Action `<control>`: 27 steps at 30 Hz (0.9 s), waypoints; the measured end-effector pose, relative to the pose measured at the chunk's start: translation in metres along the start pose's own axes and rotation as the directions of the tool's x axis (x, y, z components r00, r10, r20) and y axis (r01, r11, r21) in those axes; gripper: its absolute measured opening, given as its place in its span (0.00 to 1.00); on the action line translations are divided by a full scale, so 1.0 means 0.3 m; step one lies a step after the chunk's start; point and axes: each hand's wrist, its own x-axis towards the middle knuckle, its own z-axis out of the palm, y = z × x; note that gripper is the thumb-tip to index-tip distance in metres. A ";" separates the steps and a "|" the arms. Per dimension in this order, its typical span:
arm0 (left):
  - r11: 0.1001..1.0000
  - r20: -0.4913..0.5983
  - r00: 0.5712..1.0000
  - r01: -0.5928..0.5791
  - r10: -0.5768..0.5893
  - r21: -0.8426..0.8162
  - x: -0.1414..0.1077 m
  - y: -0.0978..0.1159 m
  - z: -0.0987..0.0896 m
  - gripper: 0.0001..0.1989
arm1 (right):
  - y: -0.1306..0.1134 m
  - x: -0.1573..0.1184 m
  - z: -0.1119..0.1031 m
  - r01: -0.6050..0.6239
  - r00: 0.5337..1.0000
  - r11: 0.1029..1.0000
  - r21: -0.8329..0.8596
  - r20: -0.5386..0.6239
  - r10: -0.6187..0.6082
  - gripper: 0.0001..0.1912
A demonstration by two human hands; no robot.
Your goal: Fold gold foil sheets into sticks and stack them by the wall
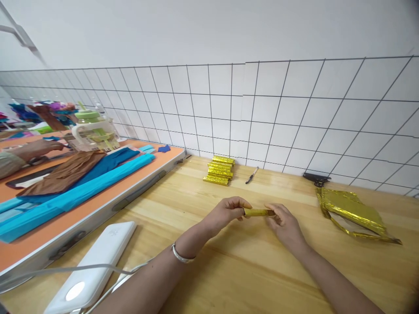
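My left hand [227, 214] and my right hand [284, 223] pinch the two ends of a small gold foil roll [258, 212], which they hold level above the wooden table. A bracelet circles my left wrist. Farther back, near the wall, lie several gold foil rolls [220, 171] side by side in a stack. A pen [252, 175] rests to the right of them. Off to the right lies a folded sheet of gold foil [355, 211], its front edge lifted a little from the wood.
A white power bank [94, 266] with cables lies at the lower left. Beyond it an orange table [170, 156] bears blue fabric [75, 198], brown fabric [67, 172] and a green-lidded drink bottle [94, 128]. Another person's hand [41, 150] is there. A black clip [317, 178] stands by the gridded wall.
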 end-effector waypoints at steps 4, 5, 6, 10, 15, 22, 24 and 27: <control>0.997 -0.093 0.995 0.040 -0.045 -0.062 0.036 -0.080 -0.053 0.11 | 0.003 0.003 -0.001 -0.112 0.991 0.985 0.132 -0.064 0.121 0.20; 0.998 -0.103 0.993 0.051 -0.054 -0.033 0.043 -0.096 -0.064 0.12 | 0.004 0.003 -0.002 -0.133 0.987 0.977 0.167 -0.069 0.146 0.21; 0.998 -0.112 0.992 0.059 -0.057 0.016 0.048 -0.109 -0.073 0.12 | 0.005 0.003 -0.005 -0.157 0.983 0.967 0.200 -0.068 0.173 0.21; 0.979 -0.129 0.991 0.063 -0.038 0.196 0.061 -0.145 -0.100 0.11 | 0.014 0.005 -0.009 -0.248 0.960 0.918 0.309 -0.052 0.277 0.23; 0.905 -0.150 0.988 0.032 0.035 0.425 0.072 -0.167 -0.123 0.09 | 0.034 0.006 0.001 -0.316 0.938 0.883 0.348 -0.026 0.346 0.23; 0.708 -0.075 0.981 -0.076 0.179 0.702 0.064 -0.155 -0.137 0.15 | 0.049 0.004 0.006 -0.325 0.943 0.909 0.259 0.023 0.331 0.20; 0.668 -0.079 0.975 -0.080 0.206 0.740 0.062 -0.150 -0.128 0.16 | 0.050 0.005 0.005 -0.309 0.950 0.921 0.235 0.036 0.310 0.20; 0.590 -0.061 0.964 -0.107 0.257 0.800 0.052 -0.142 -0.091 0.15 | 0.039 0.005 0.000 -0.304 0.952 0.925 0.227 0.047 0.301 0.19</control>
